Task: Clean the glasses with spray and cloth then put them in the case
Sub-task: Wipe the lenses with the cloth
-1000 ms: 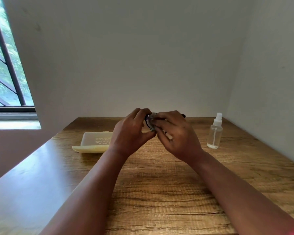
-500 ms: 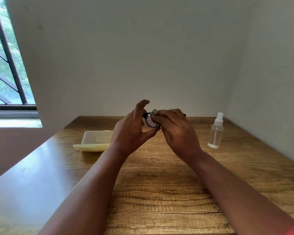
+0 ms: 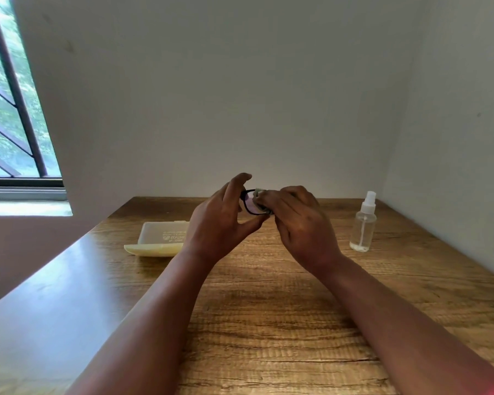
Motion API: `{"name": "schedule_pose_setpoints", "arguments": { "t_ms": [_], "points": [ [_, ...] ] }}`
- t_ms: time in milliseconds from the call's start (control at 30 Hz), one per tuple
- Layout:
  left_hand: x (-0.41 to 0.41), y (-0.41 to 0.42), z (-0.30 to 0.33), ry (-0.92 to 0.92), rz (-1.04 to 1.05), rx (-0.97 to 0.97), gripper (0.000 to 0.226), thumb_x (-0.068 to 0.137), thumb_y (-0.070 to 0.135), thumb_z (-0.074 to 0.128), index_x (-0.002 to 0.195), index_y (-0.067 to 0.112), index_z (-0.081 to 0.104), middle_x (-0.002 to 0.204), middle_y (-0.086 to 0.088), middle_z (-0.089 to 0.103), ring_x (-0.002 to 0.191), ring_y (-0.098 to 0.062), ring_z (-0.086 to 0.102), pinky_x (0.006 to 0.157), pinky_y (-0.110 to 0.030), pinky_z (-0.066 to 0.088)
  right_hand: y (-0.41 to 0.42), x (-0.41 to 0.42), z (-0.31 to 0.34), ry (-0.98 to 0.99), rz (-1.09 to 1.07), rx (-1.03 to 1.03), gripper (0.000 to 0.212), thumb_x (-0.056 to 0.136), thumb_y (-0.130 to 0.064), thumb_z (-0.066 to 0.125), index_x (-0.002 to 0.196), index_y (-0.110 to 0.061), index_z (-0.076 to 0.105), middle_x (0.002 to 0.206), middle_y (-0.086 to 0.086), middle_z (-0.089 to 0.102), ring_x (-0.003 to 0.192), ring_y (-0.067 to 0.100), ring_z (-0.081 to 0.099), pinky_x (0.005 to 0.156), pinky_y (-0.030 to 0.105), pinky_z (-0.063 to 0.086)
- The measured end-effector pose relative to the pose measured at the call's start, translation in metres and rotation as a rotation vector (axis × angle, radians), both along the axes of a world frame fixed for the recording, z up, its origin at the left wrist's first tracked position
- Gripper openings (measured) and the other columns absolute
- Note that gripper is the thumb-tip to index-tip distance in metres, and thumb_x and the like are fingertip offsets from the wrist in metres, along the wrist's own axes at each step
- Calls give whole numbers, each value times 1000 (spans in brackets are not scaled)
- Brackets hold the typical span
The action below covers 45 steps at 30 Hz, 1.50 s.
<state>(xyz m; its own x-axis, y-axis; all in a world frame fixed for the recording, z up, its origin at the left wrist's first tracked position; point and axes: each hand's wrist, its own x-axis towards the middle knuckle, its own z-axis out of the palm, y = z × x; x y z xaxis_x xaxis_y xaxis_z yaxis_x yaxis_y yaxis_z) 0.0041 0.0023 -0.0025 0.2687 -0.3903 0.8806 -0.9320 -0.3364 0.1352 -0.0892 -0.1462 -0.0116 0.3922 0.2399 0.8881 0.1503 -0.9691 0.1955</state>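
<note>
Holding the glasses [image 3: 250, 203] up above the far middle of the wooden table [image 3: 268, 323], both hands work close together. Left hand [image 3: 217, 223]: a second ago its fingers were curled over the frame; now the index finger has lifted off and points upward, the thumb steadying the frame from below, so one dark-rimmed lens has come into sight. Right hand [image 3: 300, 220]: fingers curled, pinching the small greyish cloth [image 3: 259, 195] against the lens, much as before, only shifted slightly. Judgement: wiping stage is under way, the left hand having re-gripped to open up a fresh patch of lens; whether the other lens is done cannot be told, since the right hand hides it. Spray bottle [image 3: 364, 223] stands upright, well apart to the right near the side wall, untouched through all three glimpses. Pale case [image 3: 161, 242] lies open on the table to the left, just behind the left wrist, nothing visible in it. Casing the glasses not yet begun.
</note>
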Motion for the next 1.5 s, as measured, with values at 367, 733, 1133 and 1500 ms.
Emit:
{"name": "schedule_pose_setpoints", "arguments": {
  "t_ms": [367,733,1133,1500],
  "points": [
    [0,0,0,-8,-5,-26,62,77,49,70,123,11,56,103,1,69,78,-15,69,59,-24,48,1,2,2,-54,-55,4,24,89,-3,53,108,-10,66,103,1,70,94,23,56,76,38,47],
    [5,1,-2,7,-4,-4,47,76,36,78,114,14,61,103,3,67,78,-14,68,59,-28,52,8,4,1,10,-15,-22,35,89,-2,52,119,-11,66,110,-2,71,108,22,56,86,37,44],
    [8,2,-2,8,1,-49,44,77,37,66,112,11,61,97,1,67,74,-21,68,57,-28,50,7,-3,0,201,94,-81,42,75,-19,62,116,-12,58,123,1,64,118,23,53,92,38,43],
    [5,1,0,43,-21,-75,47,77,48,67,109,15,61,97,5,68,73,-9,66,58,-32,55,-1,6,0,3,-66,-124,41,88,-1,52,127,-10,61,129,0,66,116,22,56,95,36,42]
  ]
}}
